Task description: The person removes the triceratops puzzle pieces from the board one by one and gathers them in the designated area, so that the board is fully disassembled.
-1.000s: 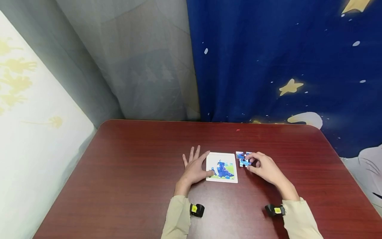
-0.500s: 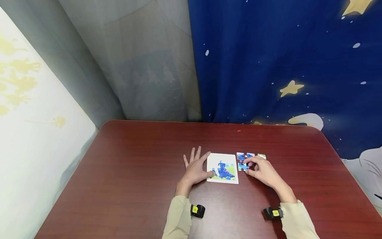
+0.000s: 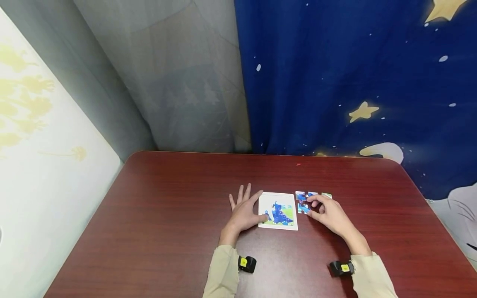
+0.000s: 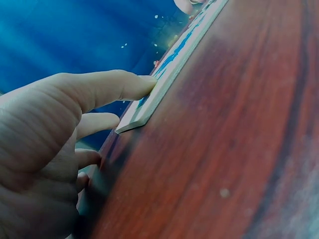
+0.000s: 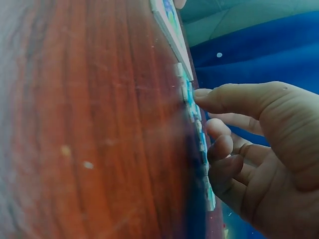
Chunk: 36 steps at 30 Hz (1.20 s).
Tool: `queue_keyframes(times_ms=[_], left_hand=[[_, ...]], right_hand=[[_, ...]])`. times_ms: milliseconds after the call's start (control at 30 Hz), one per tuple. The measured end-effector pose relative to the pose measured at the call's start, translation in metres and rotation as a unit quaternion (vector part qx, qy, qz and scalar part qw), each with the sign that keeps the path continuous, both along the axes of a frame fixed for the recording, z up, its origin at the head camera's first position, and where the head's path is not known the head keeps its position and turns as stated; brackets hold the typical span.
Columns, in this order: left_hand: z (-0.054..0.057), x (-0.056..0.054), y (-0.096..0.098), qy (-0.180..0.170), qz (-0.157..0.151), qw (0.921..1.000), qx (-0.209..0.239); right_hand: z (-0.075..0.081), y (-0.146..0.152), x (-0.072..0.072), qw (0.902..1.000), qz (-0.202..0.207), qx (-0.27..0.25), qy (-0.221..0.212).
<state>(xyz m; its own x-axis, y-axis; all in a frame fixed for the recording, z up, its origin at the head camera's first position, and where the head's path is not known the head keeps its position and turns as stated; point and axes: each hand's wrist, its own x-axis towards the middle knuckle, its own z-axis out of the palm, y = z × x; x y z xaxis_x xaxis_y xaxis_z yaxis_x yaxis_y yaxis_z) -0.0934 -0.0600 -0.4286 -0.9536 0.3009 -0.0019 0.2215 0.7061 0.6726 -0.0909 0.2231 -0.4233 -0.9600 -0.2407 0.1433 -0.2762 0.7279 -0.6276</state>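
A white-framed jigsaw board [image 3: 267, 198] with a blue figure pictured on it lies on the table. My left hand [image 3: 243, 214] has its thumb on the board's lower left part and its index fingertip at the upper left corner; its other fingers spread to the left. In the left wrist view, the thumb [image 4: 124, 85] presses on the frame. Right of the board, my right hand [image 3: 331, 213] is over loose pieces. Its thumb tip is at the lower blue puzzle piece [image 3: 302, 208], its bent index finger just above. The right wrist view shows the thumb [image 5: 224, 97] at the row of pieces.
Beyond the lower piece lie a left puzzle piece [image 3: 299, 195], another blue piece [image 3: 312, 193] and a green-and-white piece [image 3: 326, 195], partly behind the right hand. A red table [image 3: 167, 215] carries everything; curtains [image 3: 316, 82] hang behind it, with a white wall [image 3: 56, 186] at left.
The lower blue piece has shifted slightly left and nearer with the right hand, then stayed while the index finger drew back a little. More pieces show beyond. The left hand stays on the board.
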Motion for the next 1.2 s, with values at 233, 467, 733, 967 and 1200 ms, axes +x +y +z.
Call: queue_keyframes(times_ms=[233,467,733,967,1200], left_hand=[[-0.001,-0.001,0.001,0.000,0.001,1.0000,0.003],[0.000,-0.001,0.001,-0.002,0.006,1.0000,-0.005],[-0.003,-0.001,0.001,-0.002,0.008,0.9999,-0.009],[-0.003,0.000,0.004,-0.004,0.006,0.9999,-0.013],[-0.004,-0.001,0.004,0.005,0.010,0.9998,-0.013]], right_hand=[[0.009,-0.013,0.001,0.9997,0.017,-0.003,0.020],[0.010,-0.051,-0.005,0.9963,0.080,0.026,0.015],[0.007,-0.075,-0.005,0.9931,0.090,0.074,0.017],[0.007,-0.073,-0.005,0.9931,0.101,0.059,0.011],[0.007,-0.073,-0.008,0.9923,0.109,0.058,0.004]])
